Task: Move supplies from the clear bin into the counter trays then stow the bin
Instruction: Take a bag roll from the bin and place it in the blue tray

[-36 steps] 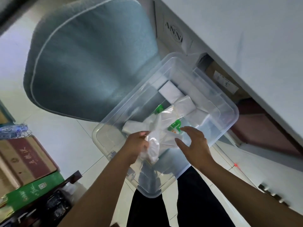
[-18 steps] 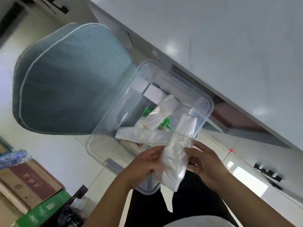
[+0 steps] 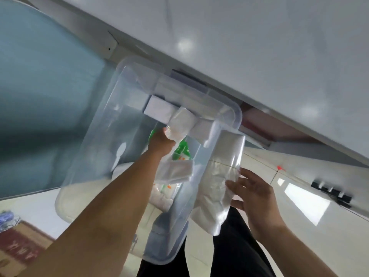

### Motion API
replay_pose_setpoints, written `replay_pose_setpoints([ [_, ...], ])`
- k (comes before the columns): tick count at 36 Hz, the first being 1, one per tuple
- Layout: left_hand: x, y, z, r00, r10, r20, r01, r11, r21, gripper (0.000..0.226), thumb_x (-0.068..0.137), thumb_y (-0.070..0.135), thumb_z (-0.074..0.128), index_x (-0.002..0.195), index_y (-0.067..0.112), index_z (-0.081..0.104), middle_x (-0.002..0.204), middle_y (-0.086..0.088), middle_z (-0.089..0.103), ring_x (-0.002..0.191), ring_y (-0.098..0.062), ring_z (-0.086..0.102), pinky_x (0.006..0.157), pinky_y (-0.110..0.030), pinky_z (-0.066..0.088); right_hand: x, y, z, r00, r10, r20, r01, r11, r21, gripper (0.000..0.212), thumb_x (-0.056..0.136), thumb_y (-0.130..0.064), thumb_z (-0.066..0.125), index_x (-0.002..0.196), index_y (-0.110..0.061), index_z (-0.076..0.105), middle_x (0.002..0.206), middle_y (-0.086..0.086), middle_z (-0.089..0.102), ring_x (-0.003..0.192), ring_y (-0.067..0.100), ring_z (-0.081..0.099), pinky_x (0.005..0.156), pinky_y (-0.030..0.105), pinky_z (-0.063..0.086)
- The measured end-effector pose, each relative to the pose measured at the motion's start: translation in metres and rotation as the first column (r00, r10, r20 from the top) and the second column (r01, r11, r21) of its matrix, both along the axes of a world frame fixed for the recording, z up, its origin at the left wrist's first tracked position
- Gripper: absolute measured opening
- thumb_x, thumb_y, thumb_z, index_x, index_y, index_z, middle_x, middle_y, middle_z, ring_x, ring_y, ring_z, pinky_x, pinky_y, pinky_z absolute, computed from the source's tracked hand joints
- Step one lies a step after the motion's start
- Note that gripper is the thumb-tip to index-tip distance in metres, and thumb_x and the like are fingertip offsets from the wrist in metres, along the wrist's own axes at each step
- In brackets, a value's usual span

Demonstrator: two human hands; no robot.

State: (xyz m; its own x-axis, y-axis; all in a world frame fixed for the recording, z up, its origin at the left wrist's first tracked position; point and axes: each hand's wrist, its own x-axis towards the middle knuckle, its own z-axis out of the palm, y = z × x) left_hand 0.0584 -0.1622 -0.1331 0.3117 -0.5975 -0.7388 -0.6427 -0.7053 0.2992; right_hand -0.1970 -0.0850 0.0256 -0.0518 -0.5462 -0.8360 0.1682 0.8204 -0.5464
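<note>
Left hand [image 3: 160,139] reaching down into the clear bin [image 3: 103,124], fingers curled round a small plastic-wrapped white packet [image 3: 180,124]. More white packets [image 3: 175,171] and a green pack [image 3: 182,149] just below those fingers, inside the bin. Right hand [image 3: 252,193] outside the bin's near wall, fingers [image 3: 232,185] fairly straight, thumb out of sight, supporting a long clear bag of white supplies [image 3: 219,188]. White counter [image 3: 259,56] beyond both hands.
</note>
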Motion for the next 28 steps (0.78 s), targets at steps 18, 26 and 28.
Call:
replay_pose_setpoints([
  [18, 0.004, 0.005, 0.014, 0.982, 0.043, 0.185, 0.007, 0.965, -0.263, 0.025, 0.078, -0.002, 0.056, 0.098, 0.010, 0.066, 0.095, -0.015, 0.068, 0.089, -0.034, 0.063, 0.065, -0.027, 0.035, -0.020, -0.014, 0.007, 0.971, 0.222, -0.087, -0.231, 0.967, -0.105, 0.034, 0.083, 0.007, 0.069, 0.098, -0.022, 0.075, 0.087, 0.015, 0.071, 0.072, 0.028, 0.071, 0.067, 0.042, 0.061],
  [26, 0.009, 0.057, 0.162, 0.950, 0.308, -0.047, -0.307, 0.900, -0.310, 0.019, 0.078, 0.000, 0.066, 0.093, 0.012, 0.064, 0.091, -0.006, 0.068, 0.084, -0.028, 0.062, 0.070, -0.031, 0.044, -0.009, -0.022, 0.090, 0.927, 0.375, -0.006, -0.366, 0.902, -0.230, 0.034, 0.081, 0.009, 0.068, 0.100, -0.019, 0.075, 0.092, 0.021, 0.068, 0.076, 0.027, 0.071, 0.069, 0.042, 0.062],
  [28, 0.011, 0.070, 0.201, 0.923, 0.365, -0.124, -0.385, 0.863, -0.326, 0.017, 0.076, 0.002, 0.071, 0.088, 0.013, 0.065, 0.086, -0.006, 0.069, 0.079, -0.027, 0.063, 0.066, -0.030, 0.046, -0.006, -0.023, 0.110, 0.910, 0.414, 0.038, -0.390, 0.882, -0.263, 0.034, 0.081, 0.009, 0.069, 0.102, -0.018, 0.075, 0.095, 0.023, 0.069, 0.079, 0.030, 0.072, 0.072, 0.048, 0.061],
])
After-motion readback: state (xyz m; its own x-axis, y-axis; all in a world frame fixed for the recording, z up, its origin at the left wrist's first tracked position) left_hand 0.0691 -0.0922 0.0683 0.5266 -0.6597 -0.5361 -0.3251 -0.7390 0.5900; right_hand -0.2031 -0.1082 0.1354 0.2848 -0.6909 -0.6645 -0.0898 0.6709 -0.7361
